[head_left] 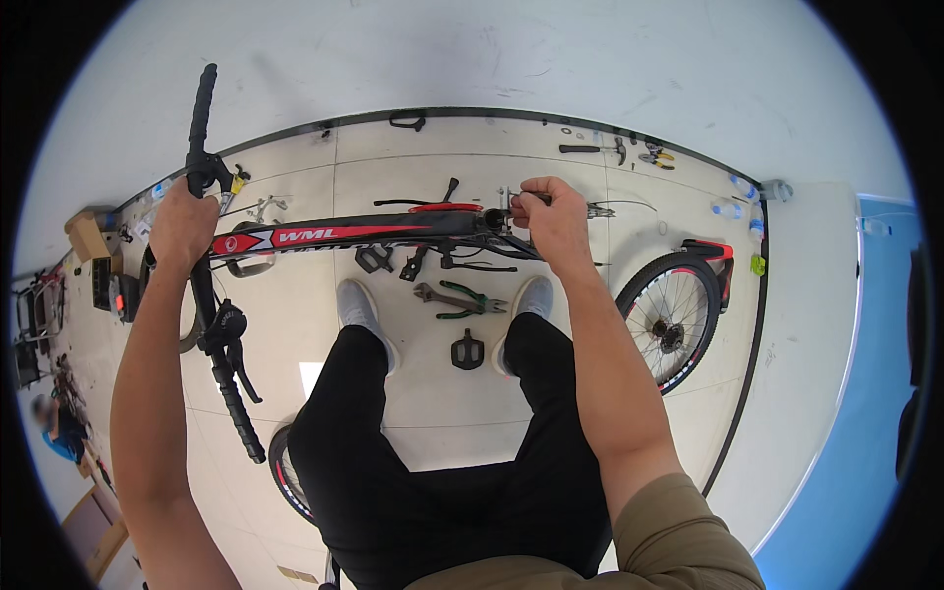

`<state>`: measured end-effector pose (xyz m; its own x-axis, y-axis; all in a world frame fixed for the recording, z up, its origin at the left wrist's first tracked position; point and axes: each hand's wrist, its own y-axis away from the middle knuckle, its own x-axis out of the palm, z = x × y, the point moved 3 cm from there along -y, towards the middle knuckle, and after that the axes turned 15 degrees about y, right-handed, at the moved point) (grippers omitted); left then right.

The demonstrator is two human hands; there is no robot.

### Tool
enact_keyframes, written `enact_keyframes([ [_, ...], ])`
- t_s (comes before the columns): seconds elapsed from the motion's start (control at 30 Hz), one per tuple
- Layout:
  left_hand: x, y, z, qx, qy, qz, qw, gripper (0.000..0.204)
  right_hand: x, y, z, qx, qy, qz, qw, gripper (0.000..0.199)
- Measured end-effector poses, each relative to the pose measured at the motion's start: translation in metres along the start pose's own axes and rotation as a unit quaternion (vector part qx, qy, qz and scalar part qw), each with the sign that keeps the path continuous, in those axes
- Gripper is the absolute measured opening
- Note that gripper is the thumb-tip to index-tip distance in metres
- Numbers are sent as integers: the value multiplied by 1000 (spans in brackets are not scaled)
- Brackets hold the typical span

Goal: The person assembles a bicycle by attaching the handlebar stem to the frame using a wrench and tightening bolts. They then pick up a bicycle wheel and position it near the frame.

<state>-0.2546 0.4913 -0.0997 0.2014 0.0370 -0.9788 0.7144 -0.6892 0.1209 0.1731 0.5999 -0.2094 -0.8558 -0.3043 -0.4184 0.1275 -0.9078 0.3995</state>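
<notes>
A red and black bicycle frame [354,232] stretches across in front of me, its handlebar [236,403] at the left. My left hand [184,228] is wrapped around the handlebar near the stem. At the seat-tube end of the frame, my right hand [553,221] pinches beside a small silvery metal part [506,200]; the fingers partly hide what they grip. Below the frame, between my shoes, lie an adjustable wrench [431,293], green-handled pliers [472,301] and a black pedal [467,349]. Another pedal [374,259] lies just under the frame.
To the right, a bicycle wheel [671,336] stands next to a red and black frame part [726,258]. By the wall lie a hammer [592,149], yellow-handled pliers [657,157] and several bottles [728,210]. Cardboard boxes [88,233] and another person [67,433] are at far left.
</notes>
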Motion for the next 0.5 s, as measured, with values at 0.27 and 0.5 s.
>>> enact_keyframes([
  [0.27,2,-3,2,13,-4,-11,1000,38,-5,-18,-16,-20,-37,73,996,17],
  [0.5,3,-4,4,11,1,-9,1000,36,-12,-22,-17,-14,-75,114,991,16],
])
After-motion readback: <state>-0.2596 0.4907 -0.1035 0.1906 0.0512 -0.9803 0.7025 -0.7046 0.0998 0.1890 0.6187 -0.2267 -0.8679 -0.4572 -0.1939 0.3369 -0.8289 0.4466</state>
